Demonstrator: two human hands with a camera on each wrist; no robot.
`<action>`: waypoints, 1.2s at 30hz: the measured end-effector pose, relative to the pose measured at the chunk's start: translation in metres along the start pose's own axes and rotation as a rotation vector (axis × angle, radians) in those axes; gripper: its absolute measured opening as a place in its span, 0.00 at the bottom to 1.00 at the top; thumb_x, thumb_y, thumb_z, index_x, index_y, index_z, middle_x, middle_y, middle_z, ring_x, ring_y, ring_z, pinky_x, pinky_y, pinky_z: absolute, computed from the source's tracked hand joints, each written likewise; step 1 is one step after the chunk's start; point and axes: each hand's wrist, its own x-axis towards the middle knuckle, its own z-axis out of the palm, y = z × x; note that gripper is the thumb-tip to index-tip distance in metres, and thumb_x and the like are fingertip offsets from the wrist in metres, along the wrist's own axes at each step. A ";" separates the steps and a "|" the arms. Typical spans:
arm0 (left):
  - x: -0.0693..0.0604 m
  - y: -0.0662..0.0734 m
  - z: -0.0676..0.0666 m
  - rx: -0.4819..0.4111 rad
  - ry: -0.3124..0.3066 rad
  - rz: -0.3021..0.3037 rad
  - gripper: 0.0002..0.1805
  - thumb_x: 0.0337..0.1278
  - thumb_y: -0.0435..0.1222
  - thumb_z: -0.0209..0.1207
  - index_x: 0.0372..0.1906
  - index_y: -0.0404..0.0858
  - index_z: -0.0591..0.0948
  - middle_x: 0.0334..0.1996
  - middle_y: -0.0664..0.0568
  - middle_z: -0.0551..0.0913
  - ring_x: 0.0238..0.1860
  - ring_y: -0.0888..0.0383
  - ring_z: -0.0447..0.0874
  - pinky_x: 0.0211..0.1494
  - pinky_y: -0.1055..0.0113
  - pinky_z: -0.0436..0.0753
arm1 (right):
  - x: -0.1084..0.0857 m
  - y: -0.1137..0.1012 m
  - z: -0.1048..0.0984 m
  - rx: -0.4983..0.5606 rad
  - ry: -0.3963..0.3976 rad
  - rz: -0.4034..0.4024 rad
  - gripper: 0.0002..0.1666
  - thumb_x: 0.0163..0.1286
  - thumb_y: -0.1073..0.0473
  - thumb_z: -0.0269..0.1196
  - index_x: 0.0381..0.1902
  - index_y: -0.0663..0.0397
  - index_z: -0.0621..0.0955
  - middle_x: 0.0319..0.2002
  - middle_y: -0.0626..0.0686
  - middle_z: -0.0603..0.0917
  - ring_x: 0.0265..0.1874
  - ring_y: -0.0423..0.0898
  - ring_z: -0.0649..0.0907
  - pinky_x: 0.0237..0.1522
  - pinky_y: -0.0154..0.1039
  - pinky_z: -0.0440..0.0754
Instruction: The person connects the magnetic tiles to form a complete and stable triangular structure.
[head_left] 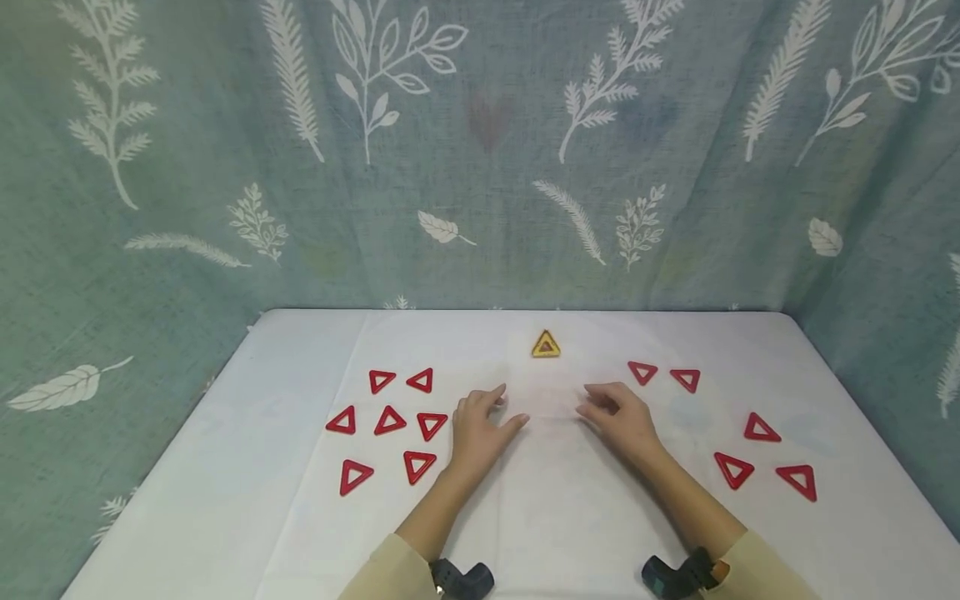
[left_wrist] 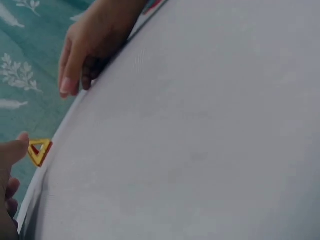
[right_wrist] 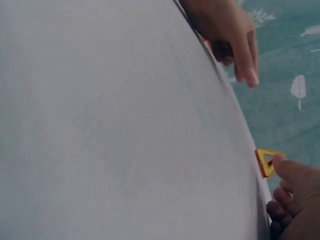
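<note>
A yellow triangle frame lies on the white table beyond both hands, roughly midway between them. Red shows along its edge in the left wrist view, where the yellow triangle appears beside the left thumb. My left hand hovers over or rests on the table, fingers loosely bent and thumb apart, holding nothing. Nearest to it is a red triangle frame on its left. Facing it across a gap, my right hand has relaxed, slightly bent fingers and also holds nothing. Another red triangle lies beyond the right hand.
Several red triangle frames are spread left of the left hand. More red triangles lie to the right of the right arm. A green-blue leaf-patterned cloth hangs behind the white table.
</note>
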 end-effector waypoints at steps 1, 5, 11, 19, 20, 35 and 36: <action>-0.004 0.000 -0.002 -0.013 0.001 -0.003 0.32 0.44 0.46 0.70 0.57 0.41 0.79 0.39 0.53 0.79 0.43 0.54 0.71 0.49 0.57 0.67 | -0.003 0.001 -0.002 0.004 -0.005 0.006 0.24 0.58 0.55 0.69 0.52 0.53 0.81 0.47 0.53 0.81 0.46 0.48 0.78 0.52 0.46 0.76; -0.020 0.000 -0.010 -0.062 -0.017 -0.021 0.33 0.42 0.46 0.71 0.59 0.43 0.78 0.40 0.55 0.77 0.44 0.57 0.70 0.47 0.59 0.68 | -0.017 0.008 -0.011 0.011 0.003 -0.030 0.23 0.56 0.54 0.71 0.51 0.51 0.82 0.46 0.51 0.82 0.44 0.46 0.77 0.49 0.34 0.76; -0.040 0.002 -0.024 -0.143 0.012 0.041 0.33 0.39 0.43 0.73 0.57 0.42 0.79 0.40 0.57 0.78 0.44 0.56 0.70 0.47 0.59 0.69 | -0.041 0.019 -0.027 -0.041 0.072 -0.227 0.23 0.52 0.57 0.73 0.47 0.53 0.84 0.42 0.49 0.83 0.42 0.44 0.78 0.44 0.24 0.75; -0.059 -0.006 -0.045 -0.221 0.022 0.062 0.33 0.36 0.39 0.75 0.56 0.43 0.80 0.41 0.59 0.77 0.45 0.55 0.73 0.49 0.60 0.69 | -0.066 0.026 -0.043 -0.206 0.166 -0.418 0.26 0.43 0.61 0.77 0.44 0.54 0.85 0.40 0.47 0.82 0.44 0.40 0.74 0.46 0.21 0.69; -0.062 -0.008 -0.048 -0.216 0.032 0.073 0.33 0.35 0.38 0.75 0.55 0.43 0.80 0.41 0.59 0.77 0.45 0.55 0.73 0.51 0.58 0.66 | -0.068 0.027 -0.046 -0.210 0.176 -0.429 0.26 0.42 0.62 0.77 0.44 0.54 0.85 0.40 0.47 0.82 0.45 0.39 0.73 0.47 0.18 0.67; -0.080 -0.056 -0.087 0.075 0.170 0.088 0.36 0.30 0.39 0.77 0.54 0.39 0.80 0.41 0.50 0.74 0.46 0.50 0.68 0.50 0.48 0.51 | -0.087 0.058 -0.096 -0.325 0.223 -0.215 0.28 0.48 0.59 0.75 0.50 0.56 0.82 0.46 0.54 0.79 0.44 0.45 0.72 0.39 0.12 0.61; -0.080 -0.057 -0.089 0.084 0.168 0.073 0.36 0.30 0.39 0.76 0.55 0.39 0.80 0.42 0.49 0.74 0.46 0.49 0.68 0.49 0.47 0.51 | -0.089 0.060 -0.099 -0.330 0.226 -0.197 0.28 0.49 0.58 0.75 0.50 0.57 0.81 0.47 0.56 0.79 0.43 0.46 0.72 0.38 0.12 0.61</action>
